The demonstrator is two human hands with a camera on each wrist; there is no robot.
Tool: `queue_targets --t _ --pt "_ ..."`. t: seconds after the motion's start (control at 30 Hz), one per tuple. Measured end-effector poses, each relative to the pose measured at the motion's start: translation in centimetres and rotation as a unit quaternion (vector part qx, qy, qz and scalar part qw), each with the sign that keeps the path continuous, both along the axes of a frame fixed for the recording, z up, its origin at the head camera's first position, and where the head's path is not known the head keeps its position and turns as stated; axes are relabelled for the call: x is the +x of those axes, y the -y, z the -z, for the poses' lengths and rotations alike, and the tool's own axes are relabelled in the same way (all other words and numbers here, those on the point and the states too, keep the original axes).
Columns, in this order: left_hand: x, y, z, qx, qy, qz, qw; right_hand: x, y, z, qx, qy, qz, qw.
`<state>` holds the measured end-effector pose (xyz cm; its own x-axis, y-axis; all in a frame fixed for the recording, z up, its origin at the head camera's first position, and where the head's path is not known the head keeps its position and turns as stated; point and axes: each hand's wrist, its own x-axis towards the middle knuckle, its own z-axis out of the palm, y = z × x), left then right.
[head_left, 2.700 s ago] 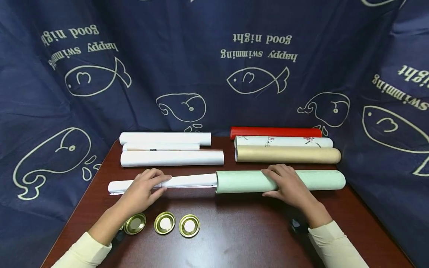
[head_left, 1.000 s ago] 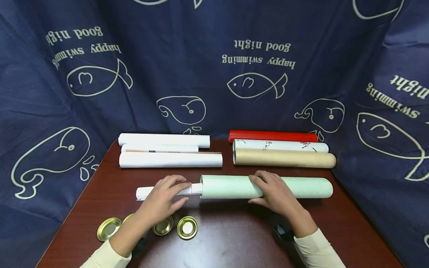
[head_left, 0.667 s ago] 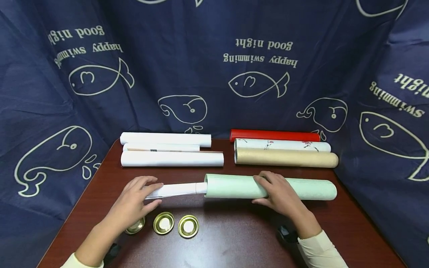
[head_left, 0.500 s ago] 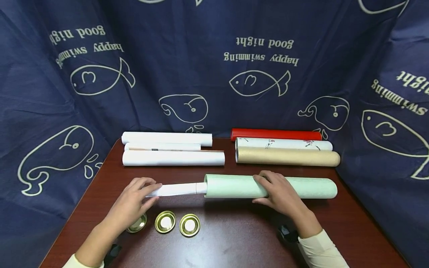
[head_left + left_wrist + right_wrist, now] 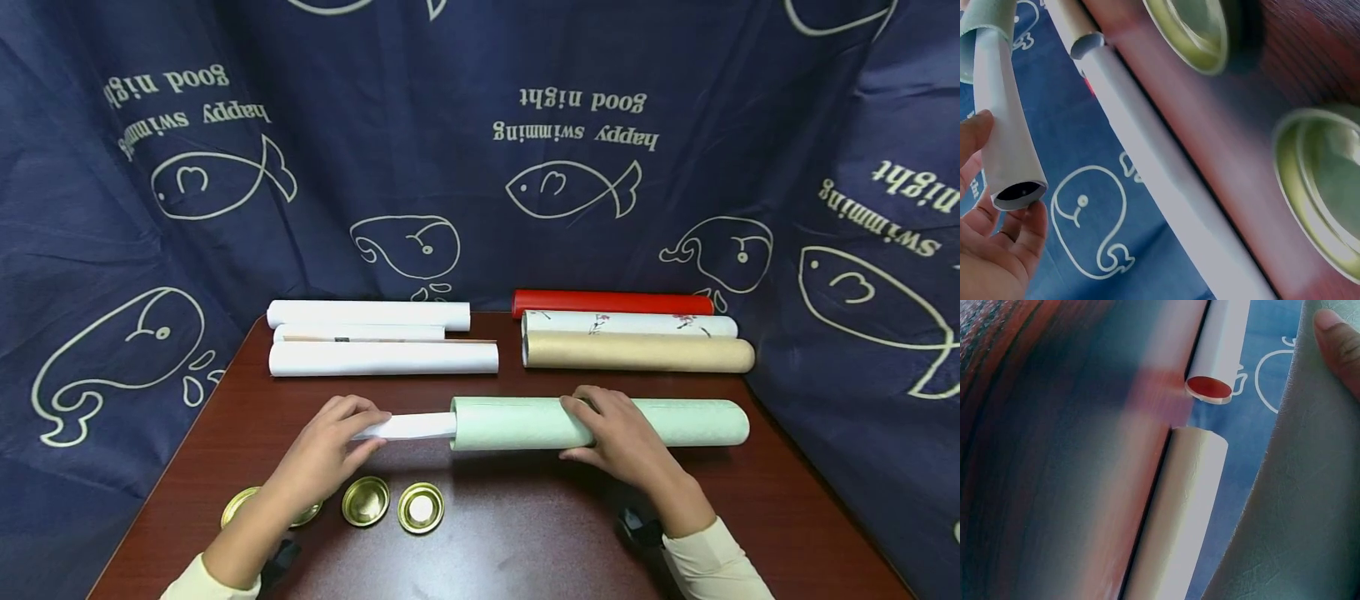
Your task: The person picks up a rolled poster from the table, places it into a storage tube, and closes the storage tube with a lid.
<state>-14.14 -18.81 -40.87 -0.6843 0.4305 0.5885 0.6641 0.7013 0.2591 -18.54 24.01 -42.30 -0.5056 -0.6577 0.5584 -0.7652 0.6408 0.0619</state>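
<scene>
A roll of white paper (image 5: 420,426) runs into the left mouth of a pale green tube (image 5: 510,423). My left hand (image 5: 330,437) grips the roll near its outer end, thumb on one side and fingers on the other. In the left wrist view the hollow end of the paper roll (image 5: 1013,131) shows between thumb and fingers, its far part inside the green tube (image 5: 979,37). My right hand (image 5: 618,429) holds the green tube around its middle from above. The right wrist view shows one thumb (image 5: 1341,347) against the tube wall (image 5: 1297,481).
Several gold lids (image 5: 421,508) lie in front of the left arm. White paper rolls (image 5: 382,358) lie at the back left. A red tube (image 5: 611,302), a flowered white tube (image 5: 637,323) and a gold tube (image 5: 637,351) lie at the back right, before a blue curtain (image 5: 420,150).
The white paper roll has slid rightward, deeper into the green tube, and less of it sticks out. My left hand shifted its hold along the roll. My right hand keeps holding the tube.
</scene>
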Motion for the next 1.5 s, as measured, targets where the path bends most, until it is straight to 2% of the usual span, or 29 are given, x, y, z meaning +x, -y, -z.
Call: queue_targets --t 0.13,0.23,0.4,0.47,0.6,0.67,0.77,1.0,1.13,1.2,1.3,1.4,1.5 --pt "-0.1 -0.9 -0.1 0.013 0.004 0.015 0.9998 0.0 0.2 0.1 -0.001 -0.001 -0.002 1.000" --pt "-0.3 -1.6 0.1 0.035 0.013 0.039 0.9986 0.0 0.4 0.1 0.004 -0.001 -0.005 1.000" --pt "-0.8 -2.9 0.7 0.114 0.052 0.074 0.9894 -0.1 0.9 -0.2 0.009 0.002 -0.005 1.000" --pt "-0.9 -3.5 1.0 0.164 0.083 0.083 0.9795 -0.1 1.0 -0.3 0.010 0.003 -0.003 1.000" --pt "-0.7 -4.5 1.5 0.258 0.156 0.097 0.9484 -0.1 1.2 -0.4 0.012 0.004 -0.004 1.000" --pt "-0.6 -5.0 1.8 0.287 0.182 0.098 0.9354 0.0 1.3 -0.4 0.012 0.002 -0.003 1.000" --pt "-0.6 -5.5 2.0 0.301 0.204 0.095 0.9267 0.0 1.3 -0.4 0.009 0.002 -0.003 1.000" --pt "-0.3 -5.9 2.2 0.253 0.217 0.103 0.9372 0.2 1.6 0.1 0.001 0.005 -0.012 1.000" --pt "-0.1 -5.1 2.5 0.249 0.213 0.092 0.9403 0.2 1.5 0.2 -0.003 0.005 -0.011 1.000" --pt "0.0 -4.6 2.7 0.235 0.213 0.083 0.9448 0.2 1.4 0.2 -0.003 0.006 -0.008 1.000" --pt "0.3 -3.9 3.1 0.186 0.212 0.086 0.9555 0.2 1.3 0.2 -0.007 0.005 -0.006 1.000" --pt "0.5 -3.7 3.6 0.112 0.202 0.103 0.9675 0.2 1.1 0.2 -0.010 0.005 -0.005 1.000" --pt "0.6 -3.9 3.8 0.043 0.194 0.117 0.9730 0.2 1.0 0.3 -0.012 0.005 -0.004 1.000"
